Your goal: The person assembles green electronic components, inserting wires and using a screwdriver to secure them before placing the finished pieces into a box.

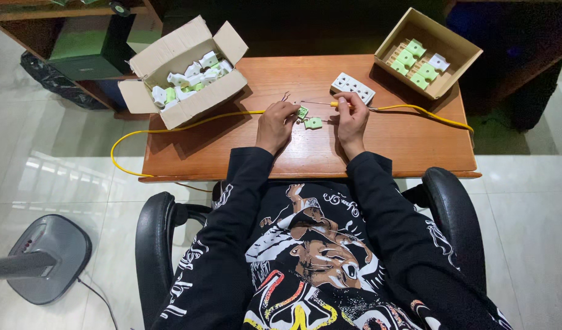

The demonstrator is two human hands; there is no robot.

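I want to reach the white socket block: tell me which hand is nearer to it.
Right. The right hand lies just below the socket block, holding a yellow tool. The left hand sits farther off, down to its left, at a small green part.

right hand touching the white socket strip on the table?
Apart. The head view shows a strip of bare wood between the right hand, which grips a yellow-handled tool, and the white socket strip behind it.

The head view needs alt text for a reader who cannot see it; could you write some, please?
Seated at a wooden table, a person's left hand pinches a small green part while the right hand holds a yellow cable; open cardboard boxes flank them.
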